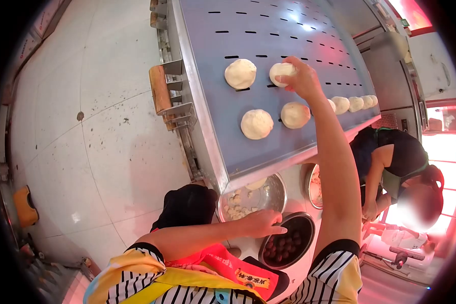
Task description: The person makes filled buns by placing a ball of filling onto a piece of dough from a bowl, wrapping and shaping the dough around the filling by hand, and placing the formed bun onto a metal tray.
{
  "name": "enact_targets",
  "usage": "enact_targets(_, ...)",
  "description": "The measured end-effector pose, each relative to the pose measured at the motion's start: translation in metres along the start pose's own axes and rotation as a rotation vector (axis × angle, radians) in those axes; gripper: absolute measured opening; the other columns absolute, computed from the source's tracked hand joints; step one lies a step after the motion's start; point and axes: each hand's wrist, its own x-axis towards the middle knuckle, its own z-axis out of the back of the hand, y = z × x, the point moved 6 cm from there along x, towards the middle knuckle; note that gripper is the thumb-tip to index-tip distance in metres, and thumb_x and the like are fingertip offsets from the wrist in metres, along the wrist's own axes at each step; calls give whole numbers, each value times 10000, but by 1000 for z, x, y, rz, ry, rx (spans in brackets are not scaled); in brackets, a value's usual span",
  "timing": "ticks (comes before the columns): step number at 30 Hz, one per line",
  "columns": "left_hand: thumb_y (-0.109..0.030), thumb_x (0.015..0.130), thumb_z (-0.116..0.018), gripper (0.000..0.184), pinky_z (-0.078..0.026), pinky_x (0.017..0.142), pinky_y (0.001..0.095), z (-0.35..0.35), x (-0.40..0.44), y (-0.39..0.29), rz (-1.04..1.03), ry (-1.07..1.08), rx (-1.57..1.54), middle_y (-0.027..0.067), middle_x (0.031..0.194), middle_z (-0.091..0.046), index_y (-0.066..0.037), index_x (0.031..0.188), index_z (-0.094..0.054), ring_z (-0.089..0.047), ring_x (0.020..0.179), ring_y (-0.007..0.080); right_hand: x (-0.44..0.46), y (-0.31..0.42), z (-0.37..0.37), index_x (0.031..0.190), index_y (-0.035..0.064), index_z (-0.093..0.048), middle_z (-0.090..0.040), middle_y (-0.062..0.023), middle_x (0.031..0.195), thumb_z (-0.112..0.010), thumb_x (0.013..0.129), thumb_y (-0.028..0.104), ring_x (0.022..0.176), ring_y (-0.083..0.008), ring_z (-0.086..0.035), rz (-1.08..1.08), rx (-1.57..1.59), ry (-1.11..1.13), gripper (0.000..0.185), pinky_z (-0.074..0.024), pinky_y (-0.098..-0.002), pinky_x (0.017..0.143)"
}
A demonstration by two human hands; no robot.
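Note:
My right hand (pixel 301 78) reaches over the perforated tray (pixel 207 101) with its fingers around a round, pale dough bun (pixel 278 75), which touches or sits just above the surface. Beside it lie other flattened dough buns (pixel 240 74), and a row of them (pixel 356 104) continues to the right. Lower down, my left hand (pixel 261 223) hovers between a steel basin (pixel 283 195) of small dough pieces and a bowl (pixel 311 228) of dark round balls. Its thumb and index finger are apart, with nothing visible between them; the other fingers are partly hidden.
Another person (pixel 400 157) bends over at the right, beside the tray. A further metal bowl (pixel 309 195) stands under the tray's edge. Wooden handles (pixel 160 90) stick out on the tray's left side, above the tiled floor (pixel 101 152).

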Motion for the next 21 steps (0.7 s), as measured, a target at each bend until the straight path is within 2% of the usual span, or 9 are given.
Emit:
enact_targets(3,-453,875,-597,488,-460,781,396,5,-1,4,-23,12,-30,172,928,-597,9,1030,-562,-596,899,301,14,-4,-5,1208,151,-579,-635,-94,973,-752,738,170,661,-167,-618,73,-13,65,501,-528,-322,613)
enact_targets(6,-433,880,-591,464,-451,782,406,4,-1,7,-40,63,0,171,918,-584,6,1025,-555,-586,899,313,19,6,-3,1232,156,-565,-585,-80,987,-744,736,150,729,-171,-612,153,-178,227,527,-527,-319,611)
enact_targets(9,-411,881,-587,436,-441,781,416,10,-5,5,-23,67,37,169,917,-568,3,1015,-551,-572,897,323,13,26,0,1232,159,-577,-567,-73,1009,-724,754,118,767,-191,-608,46,-293,282,502,-527,-326,626)
enact_targets(12,-395,875,-590,421,-438,784,426,12,-11,4,-41,40,32,172,931,-560,1,1014,-551,-564,906,335,22,16,-7,1192,149,-602,-579,-82,1030,-722,755,115,824,-233,-611,109,-299,200,454,-523,-349,704)
enact_targets(15,-385,864,-599,414,-438,794,434,15,-14,1,-45,38,68,179,941,-561,0,1007,-551,-562,927,344,23,9,-8,1141,137,-623,-587,-85,1066,-731,738,118,876,-278,-602,411,-363,98,418,-502,-368,788)
enact_targets(18,-382,857,-604,411,-438,810,438,14,-19,1,-13,94,136,185,944,-561,1,994,-550,-562,948,351,21,6,-10,1122,132,-621,-590,-79,1105,-736,725,125,915,-302,-591,448,-333,120,413,-482,-380,836)
enact_targets(21,-384,856,-604,411,-440,815,440,16,-20,-2,2,120,181,188,950,-560,4,979,-547,-564,952,355,20,7,-13,1096,168,-630,-594,-59,1085,-734,719,153,992,-294,-581,540,-395,97,391,-488,-397,840)
